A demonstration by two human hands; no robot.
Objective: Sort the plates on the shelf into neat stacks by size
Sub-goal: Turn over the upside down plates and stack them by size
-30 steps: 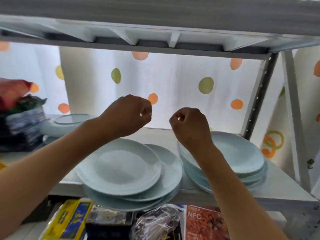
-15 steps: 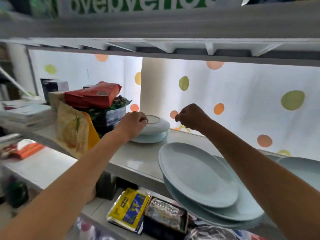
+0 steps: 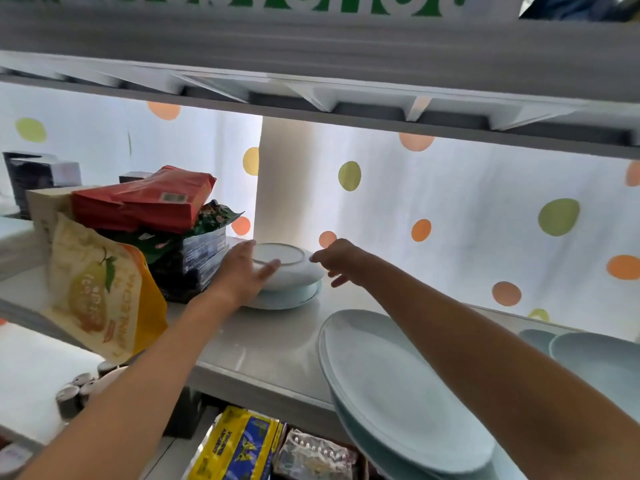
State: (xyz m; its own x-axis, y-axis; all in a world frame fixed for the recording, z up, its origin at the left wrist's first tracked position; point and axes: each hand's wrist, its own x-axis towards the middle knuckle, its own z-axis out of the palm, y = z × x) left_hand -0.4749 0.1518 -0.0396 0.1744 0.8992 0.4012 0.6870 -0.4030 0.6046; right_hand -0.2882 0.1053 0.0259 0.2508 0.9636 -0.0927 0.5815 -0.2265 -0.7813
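Upturned small dish (image 3: pixel 289 268) tops small plate (image 3: pixel 294 297) at shelf (image 3: pixel 263 348) back. Left hand (image 3: pixel 247 271) rests flat on dish's left side, nearer; right hand (image 3: pixel 337 259) loosely open, empty, just right of it.

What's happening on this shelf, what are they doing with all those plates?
A person is sorting pale blue plates on a white shelf. Both hands are reaching to the back, to a small upside-down pale blue dish sitting on a small pale blue plate. The left hand rests flat on the dish's near-left side with fingers straight; the right hand is beside its right edge, contact unclear. A stack of large pale blue plates waits at the front, untouched.
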